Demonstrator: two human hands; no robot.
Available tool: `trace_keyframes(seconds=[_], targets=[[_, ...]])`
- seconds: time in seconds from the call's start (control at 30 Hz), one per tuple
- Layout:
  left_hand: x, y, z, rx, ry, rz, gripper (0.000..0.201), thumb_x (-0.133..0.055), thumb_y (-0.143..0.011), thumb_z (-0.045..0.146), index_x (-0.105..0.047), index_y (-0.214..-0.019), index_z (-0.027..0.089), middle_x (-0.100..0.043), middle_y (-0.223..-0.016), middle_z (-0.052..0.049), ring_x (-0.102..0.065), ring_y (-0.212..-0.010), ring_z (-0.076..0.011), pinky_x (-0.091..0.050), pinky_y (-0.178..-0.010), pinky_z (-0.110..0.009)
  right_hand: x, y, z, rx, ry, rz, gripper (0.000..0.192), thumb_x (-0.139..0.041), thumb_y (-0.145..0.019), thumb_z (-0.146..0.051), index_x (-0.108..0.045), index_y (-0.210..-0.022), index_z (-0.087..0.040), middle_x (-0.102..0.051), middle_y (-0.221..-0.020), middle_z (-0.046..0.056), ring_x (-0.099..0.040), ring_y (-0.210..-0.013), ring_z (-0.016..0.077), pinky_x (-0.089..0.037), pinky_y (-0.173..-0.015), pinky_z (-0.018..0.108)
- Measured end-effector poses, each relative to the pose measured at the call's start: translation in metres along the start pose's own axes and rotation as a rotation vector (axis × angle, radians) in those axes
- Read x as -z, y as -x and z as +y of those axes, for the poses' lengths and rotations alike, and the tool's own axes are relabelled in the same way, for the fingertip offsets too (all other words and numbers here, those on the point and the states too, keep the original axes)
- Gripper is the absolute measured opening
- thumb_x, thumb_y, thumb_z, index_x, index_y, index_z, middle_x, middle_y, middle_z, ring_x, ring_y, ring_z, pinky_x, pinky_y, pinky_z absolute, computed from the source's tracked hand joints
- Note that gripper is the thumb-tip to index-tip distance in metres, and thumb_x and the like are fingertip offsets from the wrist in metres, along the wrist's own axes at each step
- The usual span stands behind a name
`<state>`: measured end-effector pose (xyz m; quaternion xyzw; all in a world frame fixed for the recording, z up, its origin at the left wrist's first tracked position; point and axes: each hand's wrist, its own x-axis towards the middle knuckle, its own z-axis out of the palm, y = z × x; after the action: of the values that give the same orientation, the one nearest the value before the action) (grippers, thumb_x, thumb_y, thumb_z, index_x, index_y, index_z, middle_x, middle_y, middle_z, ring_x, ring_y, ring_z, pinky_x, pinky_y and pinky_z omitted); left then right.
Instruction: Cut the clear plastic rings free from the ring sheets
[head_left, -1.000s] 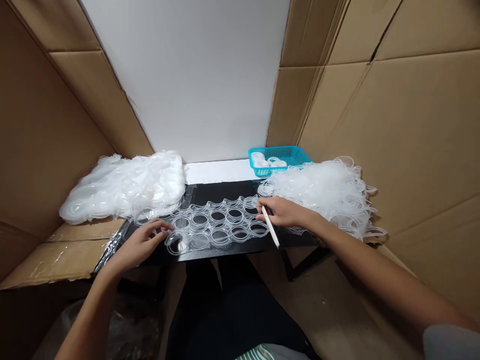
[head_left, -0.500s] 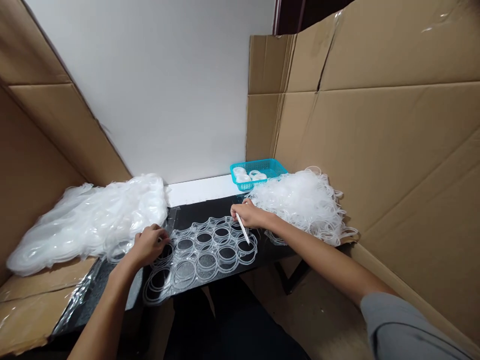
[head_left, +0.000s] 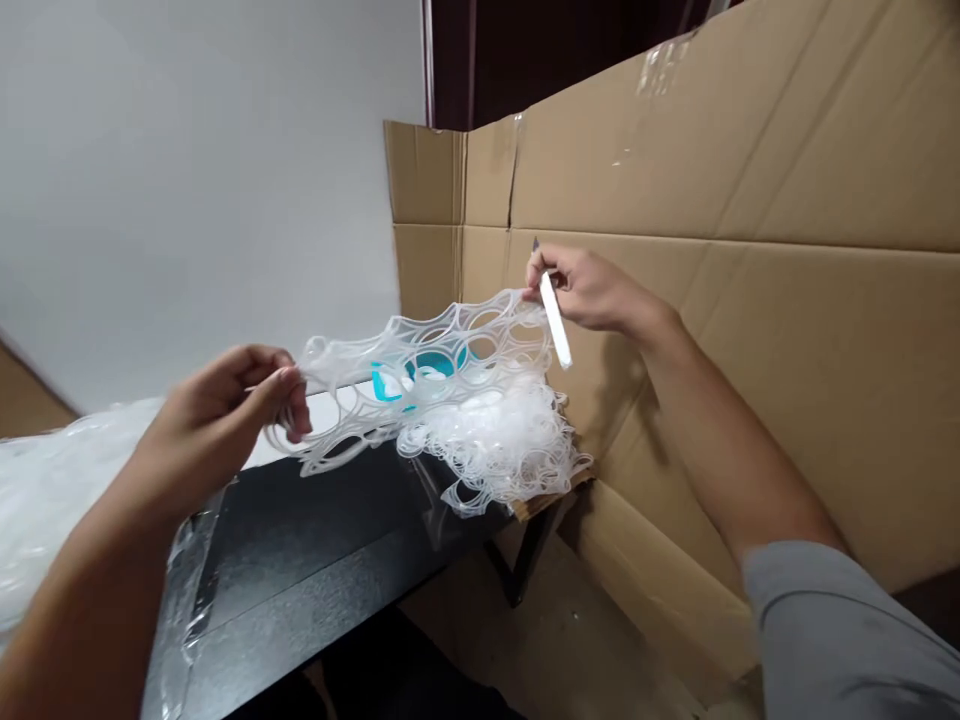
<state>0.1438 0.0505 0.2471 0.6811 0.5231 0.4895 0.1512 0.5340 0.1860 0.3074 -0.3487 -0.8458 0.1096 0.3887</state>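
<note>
Stretched in the air between my hands is a clear, limp plastic sheet with rows of round holes (head_left: 365,357). My left hand (head_left: 232,415) pinches its left end between thumb and fingers. At the far right corner my right hand (head_left: 589,285) grips the sheet's edge. The same hand also holds a slim white-handled knife (head_left: 556,322), its handle slanting down and a small dark tip showing above the fingers. Under the sheet's right part lies a heap of similar cut-out sheets (head_left: 499,440), which the lower edge overlaps.
A turquoise basket (head_left: 388,385) with white round pieces shows partly through the sheet. More translucent plastic is piled (head_left: 45,500) at the left. The black table (head_left: 322,570) runs below my hands, and cardboard walls (head_left: 712,330) stand at the right.
The holed sheet has been lifted off the table and moved right, over the heap. Both hands have risen with it, the right one still holding the knife. The view has swung right.
</note>
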Motion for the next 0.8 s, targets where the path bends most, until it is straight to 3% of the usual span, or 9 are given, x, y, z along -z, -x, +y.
trace_keyframes(seconds=[0.13, 0.23, 0.27, 0.33, 0.43, 0.5, 0.6, 0.7, 0.8], targets=[[-0.063, -0.037, -0.026, 0.073, 0.184, -0.032, 0.037, -0.063, -0.086, 0.061, -0.053, -0.089, 0.026, -0.062, -0.067, 0.000, -0.060, -0.056, -0.0183, -0.052, -0.060, -0.037, 0.019, -0.018, 0.035, -0.023, 0.112, 0.009, 0.011, -0.070, -0.091, -0.024, -0.060, -0.091, -0.020, -0.069, -0.084, 0.004, -0.070, -0.082, 0.0207, -0.056, -0.074, 0.033], [-0.114, -0.050, -0.065, 0.129, 0.043, -0.096, 0.034, -0.046, -0.093, 0.057, -0.052, -0.094, 0.024, -0.068, -0.076, -0.004, -0.067, -0.064, -0.0220, -0.057, -0.065, -0.040, 0.008, -0.031, 0.066, -0.060, 0.233, -0.071, 0.010, -0.062, -0.088, -0.010, -0.059, -0.088, -0.019, -0.072, -0.087, 0.004, -0.072, -0.083, 0.0196, -0.051, -0.071, 0.028], [-0.130, -0.051, -0.077, 0.125, -0.088, -0.081, 0.033, -0.041, -0.095, 0.053, -0.053, -0.098, 0.023, -0.071, -0.084, -0.007, -0.071, -0.073, -0.0247, -0.059, -0.070, -0.043, 0.000, -0.033, 0.075, -0.066, 0.302, -0.121, 0.013, -0.060, -0.086, -0.007, -0.059, -0.085, -0.020, -0.073, -0.088, 0.004, -0.071, -0.083, 0.0191, -0.049, -0.070, 0.027], [-0.157, -0.049, -0.100, 0.116, -0.184, -0.063, 0.031, -0.049, -0.091, 0.043, -0.058, -0.109, 0.020, -0.073, -0.107, -0.016, -0.072, -0.104, -0.0335, -0.057, -0.091, -0.052, -0.016, -0.035, 0.086, -0.057, 0.424, -0.242, 0.016, -0.059, -0.084, -0.004, -0.058, -0.083, -0.020, -0.075, -0.090, 0.004, -0.069, -0.083, 0.0182, -0.046, -0.070, 0.026], [-0.180, -0.038, -0.125, 0.091, -0.269, -0.090, 0.048, -0.058, -0.083, 0.033, -0.059, -0.128, 0.016, -0.066, -0.135, -0.022, -0.058, -0.134, -0.0397, -0.043, -0.114, -0.058, -0.041, -0.029, 0.088, -0.021, 0.483, -0.336, 0.017, -0.058, -0.085, -0.004, -0.061, -0.089, -0.020, -0.077, -0.095, 0.005, -0.068, -0.084, 0.0179, -0.043, -0.071, 0.026], [-0.183, -0.025, -0.136, 0.078, -0.305, -0.134, 0.056, -0.058, -0.083, 0.032, -0.057, -0.136, 0.014, -0.062, -0.143, -0.022, -0.054, -0.139, -0.0398, -0.040, -0.118, -0.058, -0.056, -0.022, 0.084, -0.001, 0.467, -0.324, 0.012, -0.060, -0.091, -0.010, -0.063, -0.096, -0.020, -0.077, -0.100, 0.006, -0.068, -0.087, 0.0188, -0.042, -0.071, 0.027], [-0.171, 0.001, -0.147, 0.060, -0.346, -0.194, 0.061, -0.055, -0.087, 0.039, -0.054, -0.143, 0.015, -0.059, -0.148, -0.019, -0.052, -0.142, -0.0362, -0.040, -0.120, -0.054, -0.076, -0.003, 0.073, -0.039, 0.448, -0.328, 0.004, -0.064, -0.097, -0.022, -0.063, -0.101, -0.021, -0.077, -0.105, 0.009, -0.069, -0.090, 0.0215, -0.041, -0.071, 0.028], [-0.140, 0.035, -0.153, 0.087, -0.409, -0.210, 0.063, -0.052, -0.090, 0.046, -0.054, -0.146, 0.018, -0.057, -0.152, -0.016, -0.052, -0.143, -0.0328, -0.040, -0.121, -0.051, -0.106, 0.029, 0.053, -0.089, 0.397, -0.342, 0.009, -0.068, -0.097, -0.026, -0.065, -0.104, -0.020, -0.076, -0.112, 0.012, -0.070, -0.098, 0.0248, -0.044, -0.077, 0.030], [-0.092, 0.077, -0.163, 0.177, -0.506, -0.176, 0.062, -0.051, -0.087, 0.047, -0.060, -0.140, 0.015, -0.058, -0.150, -0.019, -0.052, -0.142, -0.0375, -0.041, -0.119, -0.055, -0.160, 0.074, 0.021, -0.054, 0.137, -0.354, 0.013, -0.063, -0.101, -0.031, -0.065, -0.111, -0.023, -0.077, -0.110, 0.009, -0.072, -0.097, 0.0240, -0.049, -0.083, 0.033]])
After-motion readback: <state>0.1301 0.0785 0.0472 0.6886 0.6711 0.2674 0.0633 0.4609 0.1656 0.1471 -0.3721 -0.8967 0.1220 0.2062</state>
